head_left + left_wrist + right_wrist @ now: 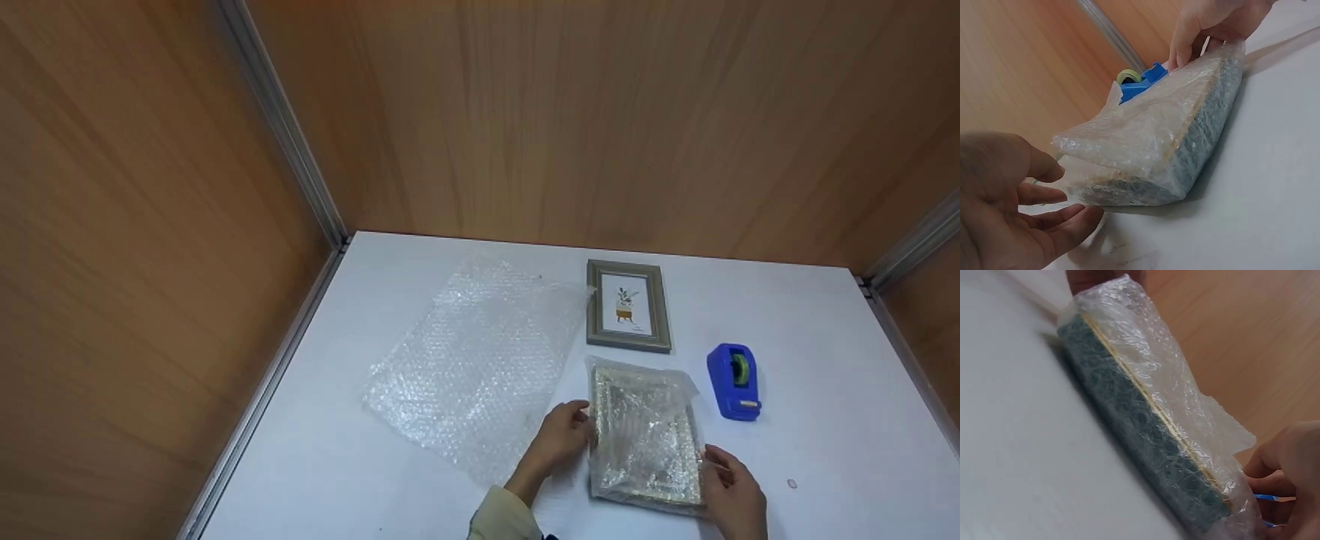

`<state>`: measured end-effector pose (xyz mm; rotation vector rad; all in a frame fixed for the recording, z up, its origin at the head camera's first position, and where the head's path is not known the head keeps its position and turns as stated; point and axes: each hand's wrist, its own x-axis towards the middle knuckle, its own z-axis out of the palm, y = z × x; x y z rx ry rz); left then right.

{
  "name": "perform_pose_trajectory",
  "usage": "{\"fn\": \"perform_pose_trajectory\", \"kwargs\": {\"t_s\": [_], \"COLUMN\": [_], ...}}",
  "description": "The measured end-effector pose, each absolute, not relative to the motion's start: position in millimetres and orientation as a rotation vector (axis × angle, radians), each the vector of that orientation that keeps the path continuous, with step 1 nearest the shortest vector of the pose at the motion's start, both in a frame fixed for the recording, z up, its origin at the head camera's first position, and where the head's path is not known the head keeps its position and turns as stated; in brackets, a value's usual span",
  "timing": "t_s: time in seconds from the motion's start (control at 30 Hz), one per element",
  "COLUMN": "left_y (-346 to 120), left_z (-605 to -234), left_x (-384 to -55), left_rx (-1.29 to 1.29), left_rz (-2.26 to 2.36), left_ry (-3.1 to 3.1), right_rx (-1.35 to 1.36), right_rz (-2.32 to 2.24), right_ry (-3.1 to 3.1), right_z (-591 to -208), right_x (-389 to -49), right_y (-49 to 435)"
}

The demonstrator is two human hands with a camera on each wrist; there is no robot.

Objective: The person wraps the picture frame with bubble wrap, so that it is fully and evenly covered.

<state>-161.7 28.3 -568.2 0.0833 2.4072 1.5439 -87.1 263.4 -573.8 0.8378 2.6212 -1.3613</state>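
A picture frame in bubble wrap point(645, 435) lies near the table's front, its patterned border showing through the plastic. At its left edge is my left hand point(562, 435), thumb and curled fingers gripping the side. My right hand point(733, 491) holds the opposite edge, with its fingers bent against the wrap. In the left wrist view, the wrapped frame point(1145, 135) has a loose fold of plastic on top, and the left fingertips are right at its near end. A dark green side of the wrapped frame point(1140, 416) shows through the bubbles in the right wrist view.
A flat sheet of bubble wrap point(480, 367) covers the left middle of the white table point(817, 360). An unwrapped grey picture frame point(628, 340) with a plant print lies behind the wrapped one. To the right stands a blue tape dispenser point(735, 382). Wooden panels point(585, 135) enclose the table.
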Motion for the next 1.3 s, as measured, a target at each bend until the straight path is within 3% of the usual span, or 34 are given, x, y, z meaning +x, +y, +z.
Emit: {"fn": "perform_pose_trajectory", "kwargs": {"t_s": [0.63,1.3], "left_y": [35,58], "left_z": [-523,-529], "left_x": [-236,-275], "left_rx": [0.027,-0.028], "left_rz": [1.587,1.433], "left_ry": [2.464,2.391], "right_rx": [0.481,0.513], "right_rz": [-1.632,-1.603], "right_ry": [2.892,2.730], "right_z": [-507,-538], "right_x": [-150,-242], "right_y": [261,261]}}
